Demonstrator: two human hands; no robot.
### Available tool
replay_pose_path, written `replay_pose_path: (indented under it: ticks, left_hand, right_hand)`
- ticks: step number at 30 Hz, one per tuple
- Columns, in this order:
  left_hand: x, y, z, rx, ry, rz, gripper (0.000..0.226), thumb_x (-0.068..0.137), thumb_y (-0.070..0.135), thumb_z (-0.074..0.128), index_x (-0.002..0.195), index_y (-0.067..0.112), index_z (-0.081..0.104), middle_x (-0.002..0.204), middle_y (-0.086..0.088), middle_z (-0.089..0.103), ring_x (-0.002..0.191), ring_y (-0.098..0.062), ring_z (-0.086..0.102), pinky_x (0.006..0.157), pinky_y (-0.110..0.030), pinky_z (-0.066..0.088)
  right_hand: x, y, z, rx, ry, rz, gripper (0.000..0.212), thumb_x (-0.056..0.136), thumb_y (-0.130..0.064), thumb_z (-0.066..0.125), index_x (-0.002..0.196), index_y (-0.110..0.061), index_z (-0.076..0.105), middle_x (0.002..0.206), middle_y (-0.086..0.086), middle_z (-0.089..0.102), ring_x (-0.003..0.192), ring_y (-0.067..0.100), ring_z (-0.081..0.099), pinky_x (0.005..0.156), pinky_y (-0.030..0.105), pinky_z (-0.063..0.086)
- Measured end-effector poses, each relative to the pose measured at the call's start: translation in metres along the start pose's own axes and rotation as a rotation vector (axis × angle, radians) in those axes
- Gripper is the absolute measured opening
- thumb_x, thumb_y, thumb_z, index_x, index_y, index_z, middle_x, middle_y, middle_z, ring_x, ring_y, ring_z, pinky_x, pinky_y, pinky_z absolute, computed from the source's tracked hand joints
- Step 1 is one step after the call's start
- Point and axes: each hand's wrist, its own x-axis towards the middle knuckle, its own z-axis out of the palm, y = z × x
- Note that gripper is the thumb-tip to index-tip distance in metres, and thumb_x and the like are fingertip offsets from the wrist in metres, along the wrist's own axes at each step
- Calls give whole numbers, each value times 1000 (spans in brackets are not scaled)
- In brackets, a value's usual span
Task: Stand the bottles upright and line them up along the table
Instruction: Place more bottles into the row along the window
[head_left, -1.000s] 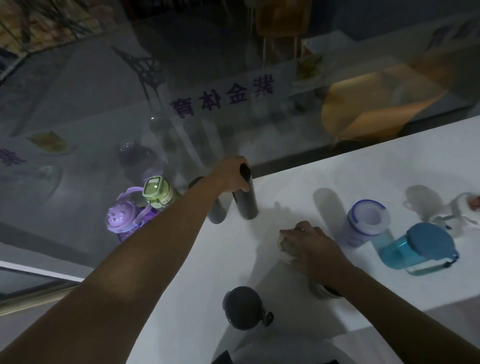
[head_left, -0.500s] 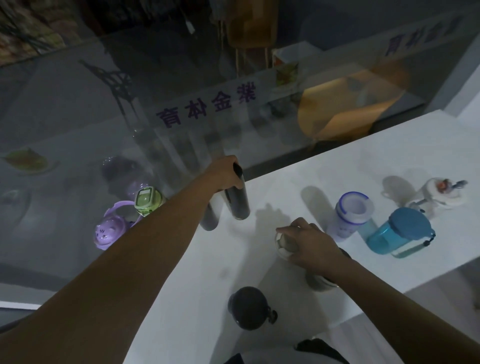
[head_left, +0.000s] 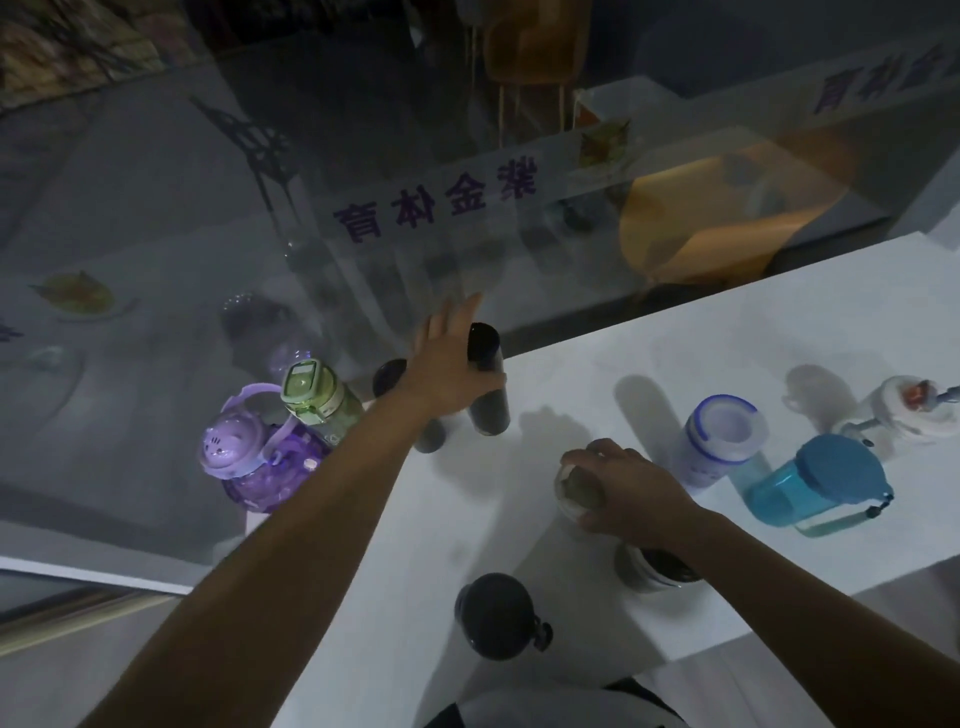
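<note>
The right hand (head_left: 618, 493) covers most of the cap of the pale-capped bottle (head_left: 569, 488). The wrist hides the bottle's middle, so it is hard to tell if it lies flat or is tipped. The left hand (head_left: 452, 364) hides the middle of a dark bottle (head_left: 430, 439) and part of the tall black bottle (head_left: 488, 410). The white bottle (head_left: 906, 410) has its spout cut off at the right edge. The purple letters (head_left: 883, 78) in the upper right are blurry and cut off.

The white counter (head_left: 727, 338) carries, along its far left edge, a translucent purple bottle (head_left: 249, 467), a green flip-lid bottle (head_left: 322, 400), a short dark flask (head_left: 431, 436) and a tall dark cylindrical flask (head_left: 491, 410), all upright. A black round-capped bottle (head_left: 493, 616) stands near the front. A pale-lidded dark bottle (head_left: 649, 569) is at the middle. To the right are a blue-rimmed clear bottle (head_left: 719, 441), a teal blue-lidded bottle (head_left: 810, 483) and a white bottle (head_left: 904, 410).
</note>
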Motion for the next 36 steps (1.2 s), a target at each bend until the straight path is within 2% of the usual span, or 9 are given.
replay_pose_path:
  ticks: [4,6,9,11,14,17,20,27,36]
  left_hand:
    - [-63,-11,26,-152,266,-70,90,80,33,75,149,34,16,163,0,5,150,-26,6,118,-50,20]
    - [-89,-17,42,-234,280,-164,91,83,32,73,152,32,13,163,4,2,150,-24,7,119,-50,20]
    - [-119,-32,65,-328,202,-322,89,85,37,70,152,34,12,163,5,6,149,-22,12,119,-48,23]
    - [-135,-41,78,-339,138,-380,80,85,41,69,149,34,22,161,2,17,147,-21,20,117,-46,26]
    - [-154,-44,87,-351,55,-414,63,85,40,69,141,34,40,151,6,34,140,-15,32,114,-36,31]
    - [-166,-39,89,-392,8,-461,53,85,39,70,134,38,48,142,14,41,133,-9,39,110,-34,36]
    - [-179,-34,93,-443,21,-533,46,86,38,69,129,41,52,138,19,44,128,-6,42,110,-32,35]
    - [-205,-27,94,-572,191,-623,32,83,38,73,113,46,63,122,23,60,115,-4,56,96,-28,46]
    - [-214,-15,91,-544,122,-581,34,83,42,71,115,49,61,121,28,59,113,4,55,101,-29,46]
  right_hand:
    - [17,16,-13,107,-71,-30,46,61,-46,67,102,-44,46,108,-6,50,94,23,58,78,37,51]
    - [30,25,-21,126,-85,-49,43,59,-49,68,96,-45,46,103,-8,55,94,20,60,80,38,52]
    - [45,32,-40,188,-45,-26,53,63,-46,75,112,-40,54,114,-6,58,103,19,57,91,41,49]
    - [58,34,-55,198,-8,-15,65,65,-44,79,124,-34,54,122,-2,57,108,21,56,94,38,46]
    - [80,32,-74,201,73,-36,65,65,-39,81,124,-30,54,125,2,57,108,25,57,89,34,45]
    - [105,31,-82,217,168,-47,65,67,-33,81,125,-28,53,131,7,52,113,30,56,94,36,44]
    - [127,29,-80,218,208,-54,63,67,-31,80,124,-28,53,128,10,52,110,34,56,93,40,46]
    - [156,25,-69,217,196,-55,67,64,-30,81,125,-28,55,127,12,51,110,35,56,90,36,45]
    - [164,19,-62,195,177,-62,69,69,-31,79,132,-26,50,133,12,48,113,36,54,92,38,45]
